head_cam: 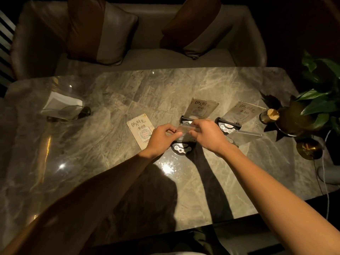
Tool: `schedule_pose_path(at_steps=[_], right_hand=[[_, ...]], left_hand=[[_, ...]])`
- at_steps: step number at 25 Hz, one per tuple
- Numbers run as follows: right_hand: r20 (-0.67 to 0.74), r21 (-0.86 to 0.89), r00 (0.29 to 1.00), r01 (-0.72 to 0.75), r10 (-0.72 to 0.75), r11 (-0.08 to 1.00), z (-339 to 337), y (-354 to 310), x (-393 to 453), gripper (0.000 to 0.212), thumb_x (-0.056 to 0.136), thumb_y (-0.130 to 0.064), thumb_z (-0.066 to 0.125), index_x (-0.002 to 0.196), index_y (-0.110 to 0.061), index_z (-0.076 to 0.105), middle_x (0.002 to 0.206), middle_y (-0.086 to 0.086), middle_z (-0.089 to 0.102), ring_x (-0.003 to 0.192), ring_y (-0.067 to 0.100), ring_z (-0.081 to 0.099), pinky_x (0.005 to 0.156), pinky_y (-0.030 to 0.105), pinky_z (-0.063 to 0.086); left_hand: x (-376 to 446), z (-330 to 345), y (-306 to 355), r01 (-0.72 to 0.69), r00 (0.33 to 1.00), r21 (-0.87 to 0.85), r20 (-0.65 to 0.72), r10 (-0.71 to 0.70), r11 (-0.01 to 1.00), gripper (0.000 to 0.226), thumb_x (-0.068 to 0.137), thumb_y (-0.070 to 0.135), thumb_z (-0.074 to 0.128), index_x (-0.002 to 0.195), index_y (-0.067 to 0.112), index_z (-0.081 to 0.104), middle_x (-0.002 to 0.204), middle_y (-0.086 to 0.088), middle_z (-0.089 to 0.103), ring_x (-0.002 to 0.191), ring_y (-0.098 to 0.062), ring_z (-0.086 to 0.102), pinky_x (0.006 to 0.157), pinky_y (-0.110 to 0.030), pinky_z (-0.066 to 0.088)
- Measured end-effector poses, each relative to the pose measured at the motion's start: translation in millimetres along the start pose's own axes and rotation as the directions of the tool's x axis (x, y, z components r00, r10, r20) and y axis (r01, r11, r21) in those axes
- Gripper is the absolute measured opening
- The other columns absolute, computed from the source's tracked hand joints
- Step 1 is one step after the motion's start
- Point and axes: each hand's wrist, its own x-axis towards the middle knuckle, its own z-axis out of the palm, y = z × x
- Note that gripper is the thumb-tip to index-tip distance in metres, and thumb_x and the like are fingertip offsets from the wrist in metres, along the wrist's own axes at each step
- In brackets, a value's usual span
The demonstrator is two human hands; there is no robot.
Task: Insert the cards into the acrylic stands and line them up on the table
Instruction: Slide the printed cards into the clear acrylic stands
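Note:
My left hand [161, 138] and my right hand [207, 135] both grip the clear panel of an empty acrylic stand [185, 133]; its black base [181, 148] rests on the marble table [110, 100]. A loose card marked 09 [140, 128] lies flat just left of my left hand. Behind stand two acrylic stands with cards in them: one [201, 108] straight behind my hands, one marked 10 [242, 112] to its right. Another clear acrylic panel [246, 136] lies tilted right of my right hand.
A glass ashtray [62, 105] and a dark lighter [84, 112] sit at the left. A green bottle-shaped vase [287, 118] with a leafy plant [320, 100] and a small brass dish [309, 149] crowd the right edge. A sofa with cushions [99, 32] lies beyond the table.

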Motion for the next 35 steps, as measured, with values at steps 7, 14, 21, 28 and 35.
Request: schedule_pose_path(at_steps=[7, 14, 21, 28, 35], right_hand=[[-0.423, -0.158, 0.849, 0.277, -0.318, 0.948, 29, -23, -42, 0.034, 0.092, -0.026, 0.069, 0.118, -0.003, 0.066, 0.115, 0.014, 0.065, 0.106, 0.031, 0.06, 0.09, 0.046, 0.048], [-0.352, -0.326, 0.816, 0.352, -0.458, 0.877, 57, -48, -14, 0.027, 0.091, -0.012, 0.051, 0.106, 0.002, 0.069, 0.111, 0.02, 0.068, 0.093, 0.039, 0.065, 0.08, 0.046, 0.049], [-0.29, -0.365, 0.877, 0.268, -0.383, 0.892, 48, -53, 3, 0.038, 0.09, -0.022, 0.042, 0.1, 0.005, 0.066, 0.121, 0.028, 0.064, 0.098, 0.042, 0.062, 0.089, 0.05, 0.046], [-0.161, -0.056, 0.842, 0.514, -0.516, 0.856, 78, -83, -26, 0.041, 0.093, -0.011, 0.069, 0.128, 0.005, 0.058, 0.146, 0.027, 0.051, 0.138, 0.035, 0.044, 0.122, 0.031, 0.023], [0.035, 0.342, 0.999, -0.009, -0.003, 0.94, 114, -94, 10, 0.038, 0.095, -0.008, 0.055, 0.133, -0.008, 0.047, 0.129, 0.012, 0.054, 0.118, 0.027, 0.056, 0.097, 0.04, 0.049]], left_hand=[[-9, -36, -38, 0.221, 0.913, -0.097, -0.33, -0.24, 0.971, 0.02, 0.077, 0.02, 0.079, 0.091, 0.015, 0.065, 0.089, -0.007, 0.069, 0.077, -0.016, 0.067, 0.068, -0.028, 0.053], [-1, -46, -80, 0.408, 0.827, -0.225, -0.319, -0.462, 0.885, 0.042, 0.074, 0.012, 0.082, 0.106, 0.016, 0.055, 0.109, -0.003, 0.054, 0.098, -0.021, 0.061, 0.072, -0.026, 0.052], [2, -42, -90, 0.571, 0.754, 0.088, -0.451, -0.478, 0.816, 0.071, 0.075, 0.033, 0.081, 0.129, 0.014, 0.04, 0.128, -0.01, 0.045, 0.111, -0.024, 0.054, 0.077, -0.029, 0.043], [5, -54, -105, 0.509, 0.785, -0.297, -0.224, -0.577, 0.808, 0.062, 0.074, 0.008, 0.078, 0.125, 0.006, 0.044, 0.12, -0.017, 0.065, 0.11, -0.032, 0.064, 0.091, -0.044, 0.054], [-24, -89, -93, 0.335, 0.902, -0.415, -0.119, -0.415, 0.846, 0.034, 0.081, -0.003, 0.073, 0.113, 0.002, 0.065, 0.105, -0.013, 0.074, 0.096, -0.026, 0.072, 0.085, -0.038, 0.058]])
